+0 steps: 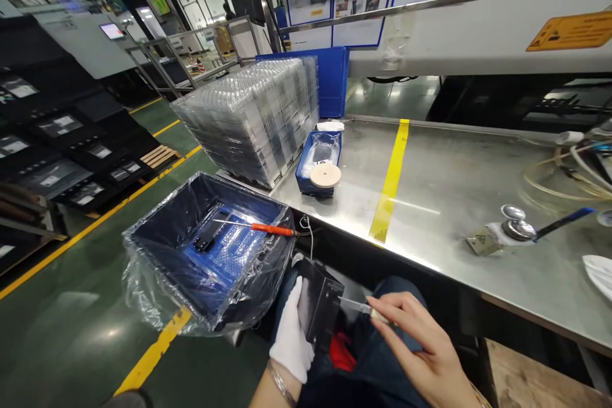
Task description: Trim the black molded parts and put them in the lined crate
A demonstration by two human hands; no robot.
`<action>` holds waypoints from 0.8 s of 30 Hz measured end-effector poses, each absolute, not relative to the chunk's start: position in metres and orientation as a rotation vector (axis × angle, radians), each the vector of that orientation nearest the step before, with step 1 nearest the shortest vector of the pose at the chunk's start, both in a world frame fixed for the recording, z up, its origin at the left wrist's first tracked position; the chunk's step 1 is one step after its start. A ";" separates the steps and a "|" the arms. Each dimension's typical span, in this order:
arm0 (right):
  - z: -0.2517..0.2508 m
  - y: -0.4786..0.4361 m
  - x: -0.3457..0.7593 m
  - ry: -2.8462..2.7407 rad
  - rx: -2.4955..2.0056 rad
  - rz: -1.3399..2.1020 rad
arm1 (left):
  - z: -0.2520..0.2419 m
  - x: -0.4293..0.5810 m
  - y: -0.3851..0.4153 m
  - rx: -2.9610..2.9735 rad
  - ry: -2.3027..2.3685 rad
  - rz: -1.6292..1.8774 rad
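My left hand (291, 338), in a white glove, grips a black box-shaped part (315, 299) in front of my lap. Bare and pinched, my right hand (421, 344) holds a thin-bladed tool (356, 306) by its pale handle. The blade's tip is at the right side of the black part; whether it touches is hard to tell. Left of the gloved hand stands a blue bin (162, 229) lined with clear plastic. Inside lies a black part (210, 231). An orange-handled tool (272, 229) with a long thin shaft rests across the bin's right side.
A metal bench (440, 185) runs along the front, marked with yellow tape (392, 178). On it stand stacked clear trays (248, 121), a small blue box (306, 172) with a round beige disc (326, 174), a small metal-lidded container (519, 229), a blue pen (564, 223) and tubing (574, 172).
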State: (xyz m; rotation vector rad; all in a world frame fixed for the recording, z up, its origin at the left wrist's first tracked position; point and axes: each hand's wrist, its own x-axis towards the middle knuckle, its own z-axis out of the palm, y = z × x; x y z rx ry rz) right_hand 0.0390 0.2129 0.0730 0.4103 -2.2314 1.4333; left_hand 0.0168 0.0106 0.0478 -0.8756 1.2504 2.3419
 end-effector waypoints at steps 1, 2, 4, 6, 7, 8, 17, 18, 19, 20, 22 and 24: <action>0.073 0.209 0.037 -2.220 0.446 1.435 | 0.050 0.019 0.009 -0.910 1.292 2.341; 0.072 0.205 0.036 -2.209 0.471 1.438 | 0.052 0.020 0.009 -0.943 1.346 2.347; 0.070 0.201 0.034 -2.198 0.484 1.438 | 0.060 0.019 0.009 -1.026 1.495 2.355; 0.068 0.201 0.034 -2.207 0.447 1.438 | 0.066 0.016 0.010 -1.077 1.667 2.348; 0.067 0.203 0.034 -2.217 0.403 1.437 | 0.068 0.014 0.009 -1.072 1.740 2.346; 0.066 0.207 0.035 -2.223 0.343 1.432 | 0.069 0.012 0.008 -1.048 1.788 2.348; 0.090 0.225 0.056 -2.439 0.384 1.686 | 0.062 -0.003 -0.005 -0.705 1.167 2.438; 0.093 0.222 0.058 -2.496 0.453 1.738 | 0.062 -0.003 -0.006 -0.689 1.081 2.435; 0.094 0.219 0.060 -2.545 0.512 1.772 | 0.063 -0.003 -0.007 -0.682 1.004 2.422; 0.096 0.216 0.061 -2.585 0.574 1.788 | 0.063 -0.003 -0.007 -0.677 0.933 2.406; 0.097 0.213 0.061 -2.640 0.707 1.782 | 0.065 -0.002 -0.009 -0.668 0.808 2.397; 0.098 0.213 0.060 -2.678 0.830 1.784 | 0.066 -0.001 -0.011 -0.681 0.715 2.417</action>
